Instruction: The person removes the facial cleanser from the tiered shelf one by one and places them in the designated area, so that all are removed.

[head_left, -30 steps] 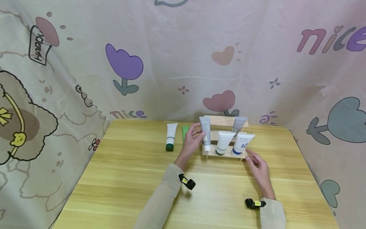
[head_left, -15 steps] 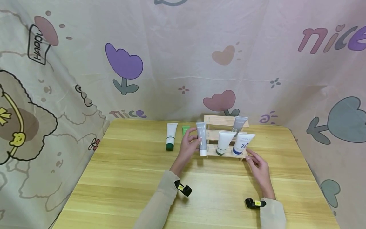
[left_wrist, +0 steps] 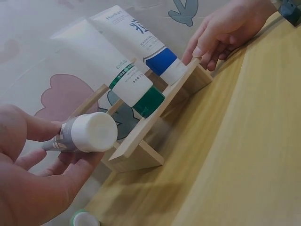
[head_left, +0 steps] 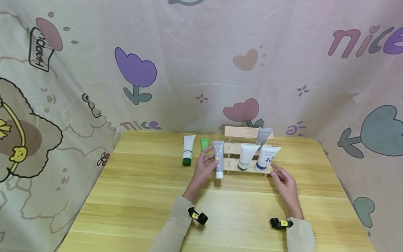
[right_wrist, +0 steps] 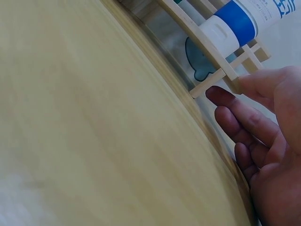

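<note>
My left hand [head_left: 201,171] grips a slim grey tube [head_left: 218,155] with a white cap pointing down, held just off the left end of a tiered wooden rack [head_left: 240,132]. In the left wrist view the white cap [left_wrist: 96,132] faces the camera, with thumb and fingers around the grey body. My right hand [head_left: 285,183] pinches the rack's front right corner, its thumb on the shelf end in the right wrist view. On the front shelf stand a white tube with a green cap [head_left: 247,155] and a white tube with a blue band [head_left: 267,158].
Another grey tube [head_left: 263,137] stands further back on the rack. Left of the rack, a white tube with a dark green cap [head_left: 189,148] and a green tube [head_left: 204,144] are on the wooden table [head_left: 141,182]. A printed cloth [head_left: 189,70] hangs behind.
My left hand has drawn the grey tube away from the rack, leftward and toward me, uncovering the rack's left end and more of the green tube. The right hand stays put.
</note>
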The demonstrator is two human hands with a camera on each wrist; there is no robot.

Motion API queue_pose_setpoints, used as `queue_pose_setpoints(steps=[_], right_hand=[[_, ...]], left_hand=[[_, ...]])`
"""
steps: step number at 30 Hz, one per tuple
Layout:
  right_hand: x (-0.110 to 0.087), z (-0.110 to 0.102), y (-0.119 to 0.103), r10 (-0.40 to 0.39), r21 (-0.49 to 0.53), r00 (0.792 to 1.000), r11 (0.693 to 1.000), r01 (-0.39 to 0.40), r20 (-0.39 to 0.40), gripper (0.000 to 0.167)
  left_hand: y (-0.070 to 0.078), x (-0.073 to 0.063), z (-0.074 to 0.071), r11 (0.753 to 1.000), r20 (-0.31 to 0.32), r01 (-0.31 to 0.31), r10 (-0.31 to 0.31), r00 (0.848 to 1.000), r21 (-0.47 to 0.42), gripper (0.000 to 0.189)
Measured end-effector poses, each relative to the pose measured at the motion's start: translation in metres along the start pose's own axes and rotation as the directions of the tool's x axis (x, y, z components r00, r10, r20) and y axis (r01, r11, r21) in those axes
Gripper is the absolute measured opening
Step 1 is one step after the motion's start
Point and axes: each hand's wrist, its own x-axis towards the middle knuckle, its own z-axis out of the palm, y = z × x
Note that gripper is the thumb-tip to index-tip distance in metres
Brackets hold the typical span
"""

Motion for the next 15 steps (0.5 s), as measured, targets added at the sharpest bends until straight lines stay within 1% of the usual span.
queue_pose_setpoints(steps=[6, 9, 13, 15], right_hand=[[0.000, -0.001, 0.002, 0.001, -0.002, 1.000, 1.000, -0.001, 0.000, 0.035], [0.003, 0.001, 0.014, 0.012, -0.006, 1.000, 1.000, -0.012, -0.009, 0.035], [0.005, 0.004, 0.033, 0.029, -0.021, 0.999, 0.999, -0.030, -0.016, 0.036], [0.006, 0.004, 0.037, 0.035, -0.027, 0.999, 0.999, -0.035, -0.016, 0.037]], left_hand=[[-0.003, -0.011, -0.004, 1.000, 0.014, -0.004, 0.004, 1.000, -0.010, 0.066], [-0.006, -0.015, -0.005, 1.000, 0.022, -0.009, 0.010, 1.000, -0.010, 0.068], [-0.010, -0.020, -0.007, 0.999, 0.026, -0.034, 0.034, 0.999, -0.005, 0.067], [-0.012, -0.023, -0.008, 0.999, 0.020, -0.038, 0.038, 0.999, 0.001, 0.066]])
